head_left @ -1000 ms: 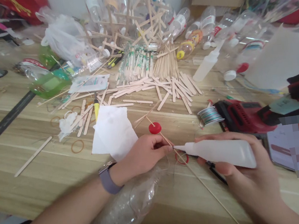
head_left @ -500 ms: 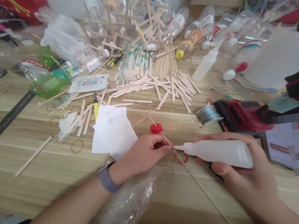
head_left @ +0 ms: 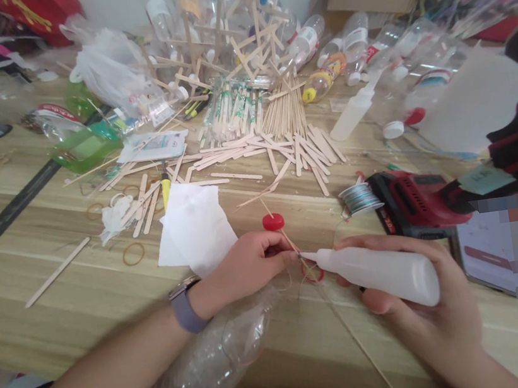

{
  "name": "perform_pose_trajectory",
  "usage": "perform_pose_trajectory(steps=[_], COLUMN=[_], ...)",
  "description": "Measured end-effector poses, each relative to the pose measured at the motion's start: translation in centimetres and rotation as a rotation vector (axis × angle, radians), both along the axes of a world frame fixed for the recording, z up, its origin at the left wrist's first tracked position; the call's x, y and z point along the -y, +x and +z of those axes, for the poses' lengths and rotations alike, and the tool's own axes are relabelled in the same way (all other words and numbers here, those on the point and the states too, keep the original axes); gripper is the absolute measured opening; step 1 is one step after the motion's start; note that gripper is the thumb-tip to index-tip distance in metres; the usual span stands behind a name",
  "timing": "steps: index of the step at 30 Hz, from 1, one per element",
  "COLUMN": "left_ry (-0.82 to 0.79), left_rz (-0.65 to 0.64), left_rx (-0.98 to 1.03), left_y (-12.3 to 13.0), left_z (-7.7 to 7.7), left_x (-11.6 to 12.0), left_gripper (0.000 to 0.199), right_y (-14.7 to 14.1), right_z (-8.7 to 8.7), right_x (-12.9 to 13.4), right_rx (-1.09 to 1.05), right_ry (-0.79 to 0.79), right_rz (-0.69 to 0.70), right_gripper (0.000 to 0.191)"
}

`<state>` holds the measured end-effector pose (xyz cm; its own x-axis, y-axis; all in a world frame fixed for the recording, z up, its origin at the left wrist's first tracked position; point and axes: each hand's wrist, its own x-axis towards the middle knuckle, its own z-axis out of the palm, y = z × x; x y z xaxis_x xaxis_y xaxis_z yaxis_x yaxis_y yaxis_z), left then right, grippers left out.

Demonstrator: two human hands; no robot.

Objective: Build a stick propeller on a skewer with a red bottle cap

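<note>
My left hand (head_left: 258, 259) pinches a thin wooden skewer (head_left: 354, 335) that runs from near the table's middle down toward the front edge. A red bottle cap (head_left: 273, 222) sits on the skewer just beyond my fingers. In my right hand (head_left: 438, 304) lies a white squeeze bottle (head_left: 384, 272), its narrow tip touching or very close to the skewer beside my left fingertips. A red ring (head_left: 313, 271) is on the table under the skewer. Below my left forearm lies a large clear plastic bottle (head_left: 214, 359).
White paper (head_left: 196, 224) lies left of my left hand. A wire spool (head_left: 361, 198), a red-black power tool (head_left: 417, 198) and a phone (head_left: 484, 253) are at the right. Wooden sticks (head_left: 234, 152), skewers and plastic bottles crowd the back.
The skewer's far end with the red cap has shifted slightly to the right, and its near end slightly left. The squeeze bottle's base has dipped a little. Both hands keep their hold.
</note>
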<state>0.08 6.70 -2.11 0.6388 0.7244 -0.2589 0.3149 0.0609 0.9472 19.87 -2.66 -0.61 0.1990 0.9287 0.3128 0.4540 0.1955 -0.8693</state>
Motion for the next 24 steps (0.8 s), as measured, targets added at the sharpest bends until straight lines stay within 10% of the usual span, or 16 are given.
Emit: perform_pose_trajectory(steps=[7,15,24], left_ry=[-0.035,-0.040,-0.023], left_rz=[-0.009,-0.016,-0.025], left_rx=[0.048,0.078,0.100], left_y=[-0.05,-0.12,-0.16], left_z=[0.10,-0.16,-0.11], left_x=[-0.02,-0.24,-0.06], left_gripper=[0.019,0.018,0.016], right_y=[0.91,0.34,0.01], right_z=[0.37,0.37,0.61], right_x=[-0.45,-0.53,-0.97], right_rx=[0.260,-0.281,-0.391], right_ry=[0.181,0.076,-0.009], right_rz=[0.117,0.053,0.071], right_gripper=[0.041,0.037,0.033])
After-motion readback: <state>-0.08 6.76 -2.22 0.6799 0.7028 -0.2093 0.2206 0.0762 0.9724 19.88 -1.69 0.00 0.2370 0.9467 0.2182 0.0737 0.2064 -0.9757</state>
